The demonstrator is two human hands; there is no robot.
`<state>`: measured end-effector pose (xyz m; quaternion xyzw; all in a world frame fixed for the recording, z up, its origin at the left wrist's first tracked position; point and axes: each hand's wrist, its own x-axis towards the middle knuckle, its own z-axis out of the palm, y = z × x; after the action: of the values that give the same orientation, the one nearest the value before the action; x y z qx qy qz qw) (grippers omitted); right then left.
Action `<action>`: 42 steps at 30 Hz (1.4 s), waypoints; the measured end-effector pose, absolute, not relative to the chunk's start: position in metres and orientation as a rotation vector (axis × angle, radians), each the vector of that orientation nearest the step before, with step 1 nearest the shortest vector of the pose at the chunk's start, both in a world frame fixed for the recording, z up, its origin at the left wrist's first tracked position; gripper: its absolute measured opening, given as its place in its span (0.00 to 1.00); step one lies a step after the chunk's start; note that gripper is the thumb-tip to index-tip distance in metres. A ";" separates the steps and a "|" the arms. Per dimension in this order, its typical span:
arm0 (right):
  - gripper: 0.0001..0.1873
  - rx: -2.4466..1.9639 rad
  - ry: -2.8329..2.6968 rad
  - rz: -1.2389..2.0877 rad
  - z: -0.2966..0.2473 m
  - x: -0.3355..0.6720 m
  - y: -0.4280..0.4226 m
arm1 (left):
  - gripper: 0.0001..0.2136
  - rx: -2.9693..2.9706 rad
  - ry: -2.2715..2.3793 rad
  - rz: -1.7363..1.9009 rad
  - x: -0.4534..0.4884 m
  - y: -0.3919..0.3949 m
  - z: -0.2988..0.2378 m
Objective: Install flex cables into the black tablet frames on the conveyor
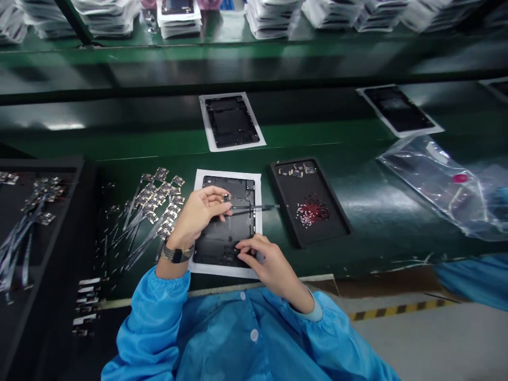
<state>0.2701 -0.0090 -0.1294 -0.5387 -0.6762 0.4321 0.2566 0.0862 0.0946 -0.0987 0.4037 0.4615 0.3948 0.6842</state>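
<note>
A black tablet back shell (234, 222) lies on a white sheet (228, 269) at the bench's near edge. My left hand (198, 211) pinches a small circuit board with a flex cable (226, 199) over the shell's upper left part. My right hand (265, 262) rests on the shell's lower right corner, fingers curled and pressed onto a small dark part I cannot make out. A thin dark tool (254, 207) lies across the shell's right side. A watch is on my left wrist.
Several small boards with flex cables (156, 203) lie left of the shell. A black tray (309, 201) with red-and-white small parts sits to the right. Another shell (232, 121) and one more (399, 108) lie farther back. A plastic bag (440, 182) is at the right, a dark tray (35, 211) at the left.
</note>
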 end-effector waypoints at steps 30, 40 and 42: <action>0.07 -1.296 -1.580 1.704 -0.110 0.292 0.012 | 0.11 0.977 1.071 0.586 0.088 0.055 -0.092; 0.05 -1.302 -1.616 1.673 -0.113 0.288 0.009 | 0.15 0.789 1.182 0.645 0.092 0.016 -0.102; 0.05 -1.316 -1.622 1.654 -0.113 0.287 0.008 | 0.15 0.779 1.175 0.626 0.094 0.014 -0.105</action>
<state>0.2866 0.0085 -0.1130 -0.4799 -0.5914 0.6033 0.2365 0.0940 0.0139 -0.1050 0.3519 0.5311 0.2827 0.7171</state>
